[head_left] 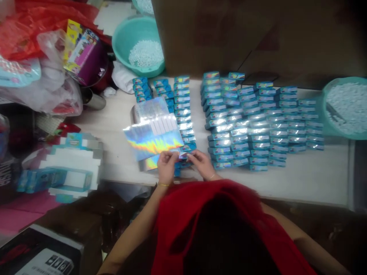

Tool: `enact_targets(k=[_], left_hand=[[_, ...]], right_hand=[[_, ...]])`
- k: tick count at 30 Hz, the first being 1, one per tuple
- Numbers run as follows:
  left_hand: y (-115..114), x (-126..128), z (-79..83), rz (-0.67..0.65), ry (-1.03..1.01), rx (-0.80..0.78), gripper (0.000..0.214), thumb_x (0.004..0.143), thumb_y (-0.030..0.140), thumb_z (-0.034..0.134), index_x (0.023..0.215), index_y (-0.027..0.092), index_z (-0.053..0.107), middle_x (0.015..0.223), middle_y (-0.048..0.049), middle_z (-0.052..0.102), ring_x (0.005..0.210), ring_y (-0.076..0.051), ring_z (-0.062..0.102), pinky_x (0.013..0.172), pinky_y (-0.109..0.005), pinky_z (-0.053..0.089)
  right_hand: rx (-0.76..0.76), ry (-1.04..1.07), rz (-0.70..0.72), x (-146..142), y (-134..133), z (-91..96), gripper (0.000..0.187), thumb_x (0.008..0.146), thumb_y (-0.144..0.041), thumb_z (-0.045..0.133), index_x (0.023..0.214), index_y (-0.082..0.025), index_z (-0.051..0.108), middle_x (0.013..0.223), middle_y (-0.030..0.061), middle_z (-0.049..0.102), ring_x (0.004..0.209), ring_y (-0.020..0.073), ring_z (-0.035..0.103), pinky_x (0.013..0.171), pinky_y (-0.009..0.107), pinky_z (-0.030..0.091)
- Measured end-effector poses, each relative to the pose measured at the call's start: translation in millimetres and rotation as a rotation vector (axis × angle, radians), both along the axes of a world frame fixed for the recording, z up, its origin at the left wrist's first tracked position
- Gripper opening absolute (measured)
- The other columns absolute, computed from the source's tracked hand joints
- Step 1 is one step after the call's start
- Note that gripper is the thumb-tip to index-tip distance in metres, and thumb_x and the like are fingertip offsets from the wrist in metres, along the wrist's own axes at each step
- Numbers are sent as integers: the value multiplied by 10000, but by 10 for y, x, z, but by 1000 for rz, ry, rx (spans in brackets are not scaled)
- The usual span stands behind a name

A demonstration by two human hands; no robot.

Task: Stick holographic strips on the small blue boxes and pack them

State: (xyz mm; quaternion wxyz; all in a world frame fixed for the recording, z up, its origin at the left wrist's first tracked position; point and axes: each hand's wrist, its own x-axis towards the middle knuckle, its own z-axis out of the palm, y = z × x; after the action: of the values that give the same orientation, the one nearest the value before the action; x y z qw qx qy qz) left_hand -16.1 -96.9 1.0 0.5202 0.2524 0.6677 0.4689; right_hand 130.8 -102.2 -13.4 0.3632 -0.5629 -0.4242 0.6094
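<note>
Fingertips pinched, my left hand (pixel 168 165) and my right hand (pixel 203 164) are close together at the near edge of the table. A small pale scrap (pixel 182 155) shows between them; its kind is too blurred to tell. Just beyond my left hand lies a shiny rainbow-silver sheet (pixel 153 142), with a strip of white labels (pixel 163 125) on it and a silver stack (pixel 151 109) behind. Small blue boxes (pixel 183 102) run in columns beside and partly under the sheets. To the right of my right hand stand many rows of similar blue boxes (pixel 241 131).
Teal basins of white pellets stand at the back left (pixel 120 44) and far right (pixel 324 114). A large brown carton (pixel 229 38) borders the table's back. Flattened blue-white cartons (pixel 71 156), plastic bags (pixel 57 91) and a purple box (pixel 86 57) crowd the left.
</note>
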Motion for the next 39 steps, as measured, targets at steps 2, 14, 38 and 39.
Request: enact_targets(k=[2,14,38,39], left_hand=[[-139,162,-109,-50,-15,-58,205,694,316,720,711,192,557,637,23,615,605,-106,571,641,-239,454],[154,562,-501,-217,878,65,124,798,270,605,701,203,569,873,-49,582,926,-222,530,859,-387,382],[-68,420,-620,-782,1216,136,440,835,115,456,1230,265,578,1298,-132,514,1092,-326,454,813,-458,342],[-66,401,-608,-807,1218,145,438,828,111,466,1219,267,585,1301,-128,517,1093,-324,456,812,-454,348]], right_hand=[[-28,-17,-28,192,-135,-16,355,825,-555,555,728,-213,543,665,-20,581,661,142,545,679,263,462],[205,-695,306,595,518,-460,236,883,-253,442,720,-181,597,711,43,632,684,174,560,664,260,390],[94,-785,458,391,209,-772,455,847,-104,349,1246,-138,566,947,112,655,847,211,617,780,277,478],[55,-807,500,397,220,-752,458,827,-90,378,1240,-143,570,914,103,658,826,209,615,764,269,475]])
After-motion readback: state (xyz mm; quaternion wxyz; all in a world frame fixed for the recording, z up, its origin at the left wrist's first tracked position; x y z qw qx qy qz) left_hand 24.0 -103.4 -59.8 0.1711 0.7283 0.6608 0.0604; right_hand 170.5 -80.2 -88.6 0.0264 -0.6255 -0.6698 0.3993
